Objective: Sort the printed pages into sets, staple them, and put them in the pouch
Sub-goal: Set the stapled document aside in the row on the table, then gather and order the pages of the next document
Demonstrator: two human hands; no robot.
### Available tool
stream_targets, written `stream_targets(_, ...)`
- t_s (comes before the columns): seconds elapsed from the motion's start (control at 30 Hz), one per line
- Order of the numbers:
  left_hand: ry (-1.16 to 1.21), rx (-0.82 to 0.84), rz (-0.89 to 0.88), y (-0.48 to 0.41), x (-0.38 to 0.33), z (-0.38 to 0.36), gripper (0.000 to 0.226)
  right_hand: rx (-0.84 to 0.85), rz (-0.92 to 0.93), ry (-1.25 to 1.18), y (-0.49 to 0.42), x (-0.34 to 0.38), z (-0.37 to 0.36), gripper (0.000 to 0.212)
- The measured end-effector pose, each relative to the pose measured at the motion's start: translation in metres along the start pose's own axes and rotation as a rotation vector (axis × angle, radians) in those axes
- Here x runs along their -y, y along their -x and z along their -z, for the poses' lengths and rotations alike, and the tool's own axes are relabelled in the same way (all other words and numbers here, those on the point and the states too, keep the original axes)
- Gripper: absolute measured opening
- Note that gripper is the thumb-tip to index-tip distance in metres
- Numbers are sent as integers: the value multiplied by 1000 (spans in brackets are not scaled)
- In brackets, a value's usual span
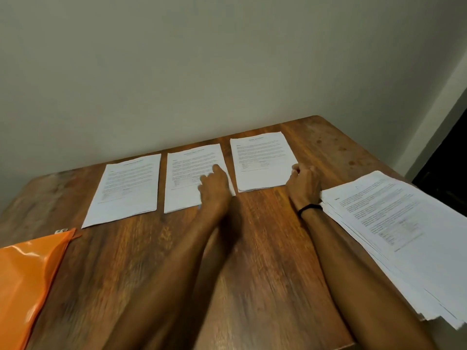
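The table is brown wood, grainy with a dull sheen. Sheets under the left grip and beside the right grip are matt white paper. Left of both, the pouch is glossy orange plastic.

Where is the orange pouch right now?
In the head view, the orange pouch lies at the near left of the table, cut off by the frame edge, just in front of the leftmost paper set.

The orange pouch is running off the left and bottom edges, half hiding a small metal thing. The loose stack is running off the right edge. The left hand is covering part of the middle set. The print is blurring beyond reading.
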State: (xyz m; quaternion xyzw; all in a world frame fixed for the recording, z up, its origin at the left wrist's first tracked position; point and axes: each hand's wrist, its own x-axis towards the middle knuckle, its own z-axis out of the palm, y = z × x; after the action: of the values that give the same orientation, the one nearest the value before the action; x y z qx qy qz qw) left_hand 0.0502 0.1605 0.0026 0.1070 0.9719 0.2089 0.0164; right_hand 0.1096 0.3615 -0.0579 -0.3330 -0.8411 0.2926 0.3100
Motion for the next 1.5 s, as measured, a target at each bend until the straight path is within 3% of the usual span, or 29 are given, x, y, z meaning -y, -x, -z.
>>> stream_targets(0.13, -310, -18, -124, -43, 25, -4, 28, 83, 18, -112, 15, -3, 18, 16)
stream_targets(0.3, -430, -1, -152, -52, 42, -27, 28, 213, 27, -111, 31, -4, 55, 19)
stream_targets(0.4, -311, -75, -210, -28, 20, -40, 41, 148, -19, -145, 32, -14, 82, 19)
stream_targets(0.53, 44, -6, -336, 36, -39, -60, 29, 70, -99, -113, 34, -36, 113, 19)
stream_targets(0.67, 297, 91, -365, 105, -99, -82, 13, -18, -171, 113, 27, -74, 144, 19)
stream_targets(0.73, 413, 150, -409, 133, -120, -92, 16, -41, -254, 228, 21, -99, 164, 35)
stream_targets(0.83, 466, 150, -429, 158, -135, -102, 2, -29, -344, 389, 14, -136, 189, 69)
stream_targets(0.97, 462, 135, -387, 169, -137, -105, 13, 55, -387, 461, 20, -165, 202, 86)
stream_targets(1.13, 484, 160, -330, 172, -132, -104, 2, -3, -345, 475, 41, -153, 189, 95)
stream_targets(1.27, 506, 208, -254, 165, -115, -100, 27, 75, -299, 579, 57, -116, 174, 86)
stream_targets(1.5, 33, 102, -56, 144, -31, -68, 55, 332, -209, 600, 120, -30, 134, 68)
